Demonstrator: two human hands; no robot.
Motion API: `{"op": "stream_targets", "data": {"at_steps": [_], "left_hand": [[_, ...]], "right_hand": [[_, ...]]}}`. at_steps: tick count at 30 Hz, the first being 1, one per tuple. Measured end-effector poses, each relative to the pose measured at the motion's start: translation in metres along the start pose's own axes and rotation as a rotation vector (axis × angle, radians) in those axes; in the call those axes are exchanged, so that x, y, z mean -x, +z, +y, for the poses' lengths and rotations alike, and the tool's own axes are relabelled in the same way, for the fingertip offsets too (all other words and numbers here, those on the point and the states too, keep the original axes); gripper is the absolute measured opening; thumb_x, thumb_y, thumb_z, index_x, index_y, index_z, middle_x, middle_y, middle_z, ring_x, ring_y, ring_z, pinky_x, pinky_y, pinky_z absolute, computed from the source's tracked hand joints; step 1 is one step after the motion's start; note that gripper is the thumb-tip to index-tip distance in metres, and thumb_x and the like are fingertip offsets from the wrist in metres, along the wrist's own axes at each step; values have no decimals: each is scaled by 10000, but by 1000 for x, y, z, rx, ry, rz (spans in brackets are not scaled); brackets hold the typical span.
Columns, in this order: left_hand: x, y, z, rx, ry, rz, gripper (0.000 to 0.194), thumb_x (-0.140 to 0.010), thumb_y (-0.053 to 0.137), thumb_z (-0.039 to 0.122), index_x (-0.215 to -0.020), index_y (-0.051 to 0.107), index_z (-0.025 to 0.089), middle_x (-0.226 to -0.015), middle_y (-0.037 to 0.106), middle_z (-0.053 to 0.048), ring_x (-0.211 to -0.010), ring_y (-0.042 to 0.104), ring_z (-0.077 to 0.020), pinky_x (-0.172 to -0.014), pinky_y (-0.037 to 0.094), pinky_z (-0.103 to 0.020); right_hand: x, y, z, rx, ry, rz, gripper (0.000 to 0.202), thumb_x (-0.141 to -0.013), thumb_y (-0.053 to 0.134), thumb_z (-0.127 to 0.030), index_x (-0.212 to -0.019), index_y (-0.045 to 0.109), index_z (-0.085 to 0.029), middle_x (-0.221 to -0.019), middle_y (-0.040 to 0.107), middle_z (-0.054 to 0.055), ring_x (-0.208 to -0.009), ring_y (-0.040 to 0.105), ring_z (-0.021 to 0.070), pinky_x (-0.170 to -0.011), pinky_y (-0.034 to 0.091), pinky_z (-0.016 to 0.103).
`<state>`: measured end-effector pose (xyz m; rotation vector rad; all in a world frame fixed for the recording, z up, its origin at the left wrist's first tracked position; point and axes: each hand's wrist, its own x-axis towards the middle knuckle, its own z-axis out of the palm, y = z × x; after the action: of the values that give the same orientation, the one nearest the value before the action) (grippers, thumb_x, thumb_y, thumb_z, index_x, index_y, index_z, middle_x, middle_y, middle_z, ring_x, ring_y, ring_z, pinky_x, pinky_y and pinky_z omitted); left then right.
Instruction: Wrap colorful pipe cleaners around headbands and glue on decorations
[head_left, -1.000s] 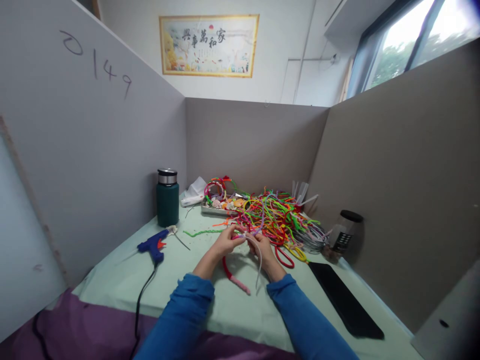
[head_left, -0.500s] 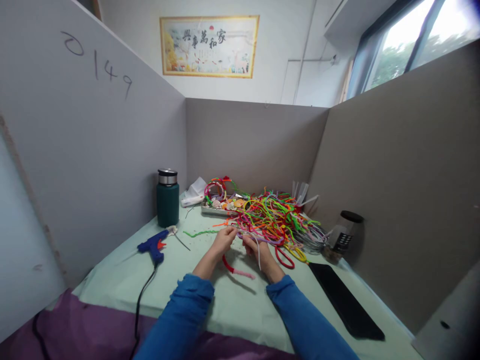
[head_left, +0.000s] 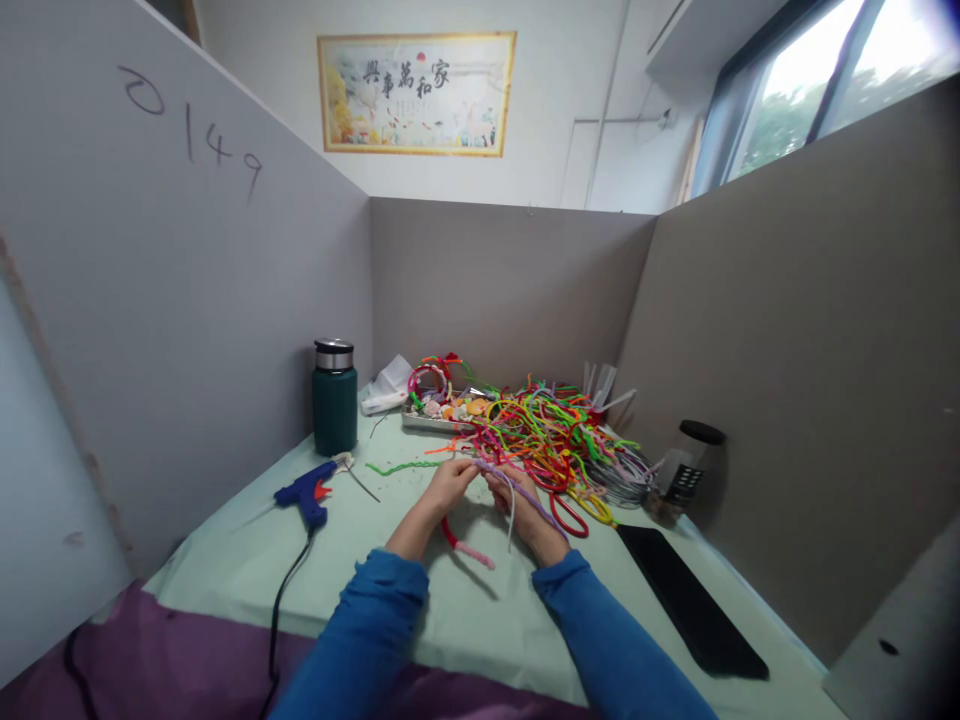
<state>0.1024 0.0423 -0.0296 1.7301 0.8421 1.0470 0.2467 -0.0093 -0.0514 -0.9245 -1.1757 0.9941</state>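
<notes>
My left hand (head_left: 451, 484), fingers pinched, holds a pipe cleaner strip whose red-and-pink end (head_left: 472, 552) hangs below it over the table. Close beside it, my right hand (head_left: 523, 508) is closed with thumb and fingers on a purple pipe cleaner (head_left: 534, 503), which runs from between the hands back over the right wrist. A thin whitish strand (head_left: 512, 520) droops between the hands; its upper end is hidden by the fingers. Just beyond the hands lies a tangled heap of coloured pipe cleaners (head_left: 551, 425).
To the left are a blue glue gun (head_left: 306, 492) and a dark green bottle (head_left: 335, 400). A metal tray (head_left: 431, 424) of small pieces stands behind. Red-handled scissors (head_left: 570, 518), a black flat object (head_left: 690, 600) and a clear jar (head_left: 684, 475) lie rightward. Grey partitions (head_left: 510, 270) enclose the table.
The purple strand now lies back across my right wrist, and the whitish strand hangs straighter. The red-and-pink end has swung slightly left and down. Both hands stay nearly in place.
</notes>
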Motion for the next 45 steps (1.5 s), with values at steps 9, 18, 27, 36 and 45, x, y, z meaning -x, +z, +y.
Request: {"op": "stream_targets", "data": {"at_steps": [9, 18, 27, 36, 45], "left_hand": [[6, -6, 4, -54, -256, -90, 490, -698, 590, 583, -825, 694, 122, -474, 250, 81, -414, 220, -63, -436, 152, -221], [4, -11, 3, -331, -171, -128, 446, -749, 492, 480, -739, 737, 108, -449, 302, 53, -477, 302, -101, -507, 227, -244], [10, -12, 14, -447, -211, -141, 338, -713, 488, 321, -720, 762, 123, -422, 373, 35, -488, 343, -113, -523, 237, -258], [10, -9, 14, -265, -187, -197, 395, -697, 546, 459, -650, 722, 108, -417, 351, 45, -467, 300, -96, -501, 224, -252], [10, -9, 15, -104, -230, -249, 434, -687, 574, 527, -637, 669, 107, -425, 305, 61, -405, 234, -70, -447, 143, -262]], "right_hand": [[-9, -7, 1, -31, -18, 62, 308, -661, 735, -451, -815, 701, -187, -579, 528, -36, -484, 384, 88, -453, 274, 226], [-3, -11, -3, 87, 28, -114, 356, -723, 694, -515, -704, 646, -163, -593, 496, -31, -512, 378, 91, -475, 258, 232], [4, -7, -14, 110, 70, -307, 417, -805, 598, -529, -664, 666, -143, -531, 394, -37, -501, 281, 87, -472, 185, 240], [4, 3, -15, -257, 200, -222, 313, -755, 650, -363, -1020, 698, -202, -722, 600, 17, -622, 488, 135, -528, 331, 240], [0, -2, -3, -437, 208, -199, 414, -689, 736, -247, -1096, 662, -225, -585, 493, -53, -520, 431, 96, -515, 333, 230]]}}
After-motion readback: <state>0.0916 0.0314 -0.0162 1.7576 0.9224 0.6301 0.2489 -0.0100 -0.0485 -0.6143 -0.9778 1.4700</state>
